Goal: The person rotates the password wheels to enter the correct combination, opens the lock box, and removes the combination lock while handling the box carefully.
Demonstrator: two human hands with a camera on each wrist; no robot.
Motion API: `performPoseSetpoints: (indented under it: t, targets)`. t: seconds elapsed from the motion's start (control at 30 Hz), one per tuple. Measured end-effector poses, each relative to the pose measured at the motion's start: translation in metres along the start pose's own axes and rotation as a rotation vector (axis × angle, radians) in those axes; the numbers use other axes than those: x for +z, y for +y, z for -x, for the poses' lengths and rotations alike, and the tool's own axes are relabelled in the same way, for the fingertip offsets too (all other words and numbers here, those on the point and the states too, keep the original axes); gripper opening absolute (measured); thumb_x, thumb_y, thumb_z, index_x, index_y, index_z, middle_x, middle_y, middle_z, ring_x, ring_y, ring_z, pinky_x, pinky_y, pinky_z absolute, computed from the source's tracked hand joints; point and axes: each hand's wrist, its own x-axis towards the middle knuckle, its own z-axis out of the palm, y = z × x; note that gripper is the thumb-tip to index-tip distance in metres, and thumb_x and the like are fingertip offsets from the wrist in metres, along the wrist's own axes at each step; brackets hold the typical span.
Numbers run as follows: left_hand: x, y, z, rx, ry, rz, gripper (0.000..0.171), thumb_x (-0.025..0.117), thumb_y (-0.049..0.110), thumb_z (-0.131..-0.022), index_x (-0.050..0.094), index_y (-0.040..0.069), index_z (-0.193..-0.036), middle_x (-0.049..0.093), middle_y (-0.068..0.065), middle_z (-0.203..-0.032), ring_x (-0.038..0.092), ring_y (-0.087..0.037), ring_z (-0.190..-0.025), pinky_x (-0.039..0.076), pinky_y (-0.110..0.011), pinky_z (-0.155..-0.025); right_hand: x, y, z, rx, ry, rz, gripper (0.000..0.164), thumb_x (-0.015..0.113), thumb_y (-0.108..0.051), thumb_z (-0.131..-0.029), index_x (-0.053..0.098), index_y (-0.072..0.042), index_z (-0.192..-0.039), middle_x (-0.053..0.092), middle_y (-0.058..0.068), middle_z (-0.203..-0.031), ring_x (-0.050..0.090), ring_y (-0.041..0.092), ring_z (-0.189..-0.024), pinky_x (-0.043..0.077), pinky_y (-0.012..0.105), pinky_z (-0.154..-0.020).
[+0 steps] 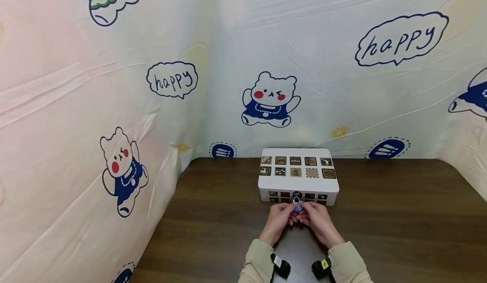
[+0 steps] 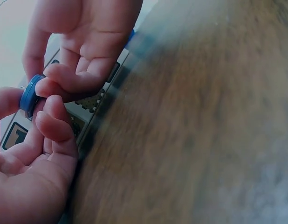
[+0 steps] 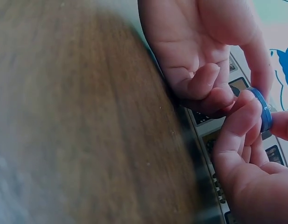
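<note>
Small blue piece held above the desk, near the white box. Left grip and right grip both pinch it, thumbs against fingers. I judge it light, stiff, perhaps slippery; best held at opposite edges.

You face smooth plastic, wood grain and cloth.
Your blue disc, lower centre, looks like smooth plastic; the white box, smooth too; the tabletop, wood-grained, dull sheen; the backdrop, creased, satiny cloth; your sleeves, matt fabric.
</note>
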Motion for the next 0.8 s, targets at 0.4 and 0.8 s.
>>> performPoseSetpoints:
  t: [0.4, 0.8]
  targets:
    - [0.0067, -0.0015, -0.0015, 0.011, 0.044, 0.028, 0.029, 0.066, 0.025, -0.089, 0.067, -0.003, -0.08, 0.055, 0.004, -0.056, 0.051, -0.006, -0.05, 0.04, -0.018, -0.047, -0.0021, 0.0042, -0.004, -0.01, 0.01, -0.036, 0.026, 0.048, -0.016, -0.1, 0.057, 0.007, -0.109, 0.062, 0.0, -0.074, 0.06, 0.008, -0.065, 0.053, 0.022, -0.063]
    - [0.0075, 0.0048, 0.0003, -0.009, 0.05, 0.054, 0.027, 0.064, 0.021, -0.089, 0.066, -0.002, -0.077, 0.055, 0.004, -0.057, 0.049, -0.006, -0.048, 0.039, -0.017, -0.047, -0.0022, 0.0035, -0.0018, -0.051, 0.014, -0.011, 0.026, 0.05, -0.013, -0.099, 0.058, 0.009, -0.109, 0.063, -0.001, -0.074, 0.06, 0.008, -0.065, 0.052, 0.021, -0.063]
